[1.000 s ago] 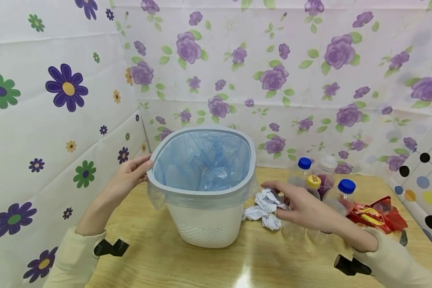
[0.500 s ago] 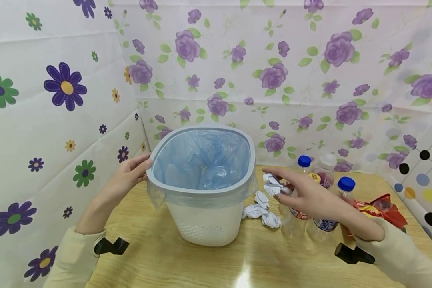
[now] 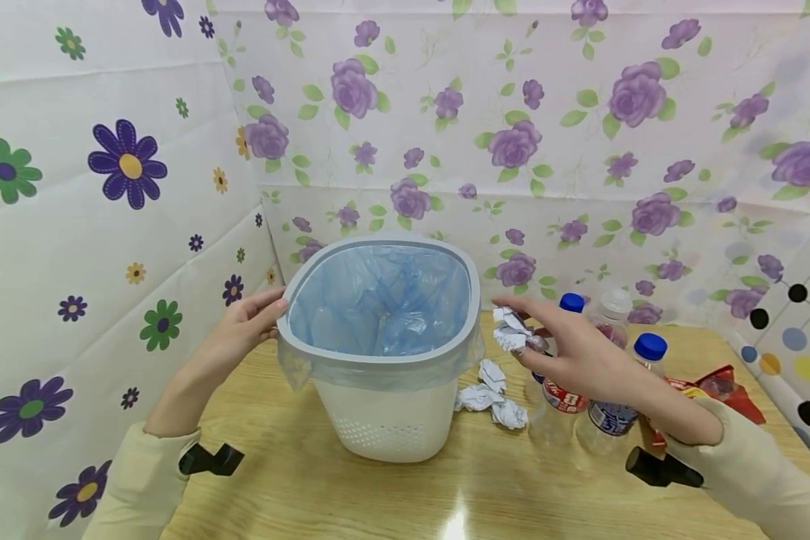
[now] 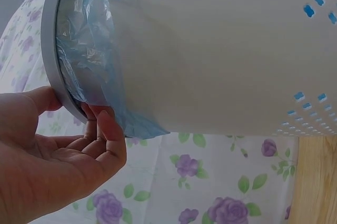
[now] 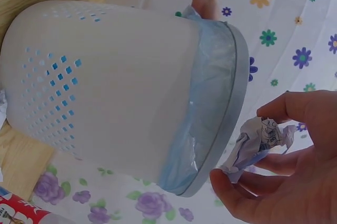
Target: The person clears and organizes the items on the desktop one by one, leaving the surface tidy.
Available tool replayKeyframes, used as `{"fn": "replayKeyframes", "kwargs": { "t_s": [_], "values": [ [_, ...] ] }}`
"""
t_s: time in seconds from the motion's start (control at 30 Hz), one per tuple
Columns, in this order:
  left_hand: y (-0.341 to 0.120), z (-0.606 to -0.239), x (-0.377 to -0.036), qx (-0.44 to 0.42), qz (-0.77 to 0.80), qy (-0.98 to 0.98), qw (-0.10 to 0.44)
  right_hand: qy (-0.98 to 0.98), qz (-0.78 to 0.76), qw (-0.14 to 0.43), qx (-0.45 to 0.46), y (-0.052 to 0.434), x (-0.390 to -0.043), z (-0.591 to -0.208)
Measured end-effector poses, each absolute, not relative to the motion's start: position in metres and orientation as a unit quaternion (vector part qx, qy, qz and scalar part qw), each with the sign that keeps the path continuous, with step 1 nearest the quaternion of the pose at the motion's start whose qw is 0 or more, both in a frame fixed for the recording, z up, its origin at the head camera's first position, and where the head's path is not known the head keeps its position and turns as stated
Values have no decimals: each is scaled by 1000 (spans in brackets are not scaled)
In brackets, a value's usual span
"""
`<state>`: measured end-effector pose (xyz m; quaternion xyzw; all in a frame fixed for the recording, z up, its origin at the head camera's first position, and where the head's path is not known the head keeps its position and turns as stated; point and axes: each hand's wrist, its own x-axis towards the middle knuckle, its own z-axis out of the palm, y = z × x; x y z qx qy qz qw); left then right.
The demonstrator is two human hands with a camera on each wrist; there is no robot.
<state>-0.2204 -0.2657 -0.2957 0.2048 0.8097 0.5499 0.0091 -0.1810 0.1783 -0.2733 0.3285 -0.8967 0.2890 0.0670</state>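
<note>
A white bin [image 3: 385, 416] [image 4: 221, 50] [image 5: 105, 82] with a grey rim and blue bag liner [image 3: 378, 300] stands on the wooden table [image 3: 351, 495]. My left hand [image 3: 246, 326] [image 4: 63, 155] holds the bin's left rim, thumb on the rim and fingers curled under it. My right hand [image 3: 567, 352] [image 5: 284, 166] pinches a crumpled white paper ball [image 3: 511, 330] [image 5: 258, 142] in the air just right of the bin's rim, at about rim height.
More crumpled paper [image 3: 493, 394] lies on the table by the bin's right side. Several plastic bottles [image 3: 621, 352] with blue and white caps stand behind my right hand, with a red wrapper [image 3: 715, 390] to their right. Flowered walls close in the left and back.
My right hand picked a paper ball from the pile on the table and lifted it up toward the bin's rim. The left hand has stayed on the rim.
</note>
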Motion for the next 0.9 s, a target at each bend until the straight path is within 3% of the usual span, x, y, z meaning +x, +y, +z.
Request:
{"fn": "replayKeyframes", "kwargs": {
  "t_s": [0.9],
  "values": [
    [-264, -294, -220, 205, 546, 812, 11, -882, 293, 160, 332, 151, -199, -256]
  ]
}}
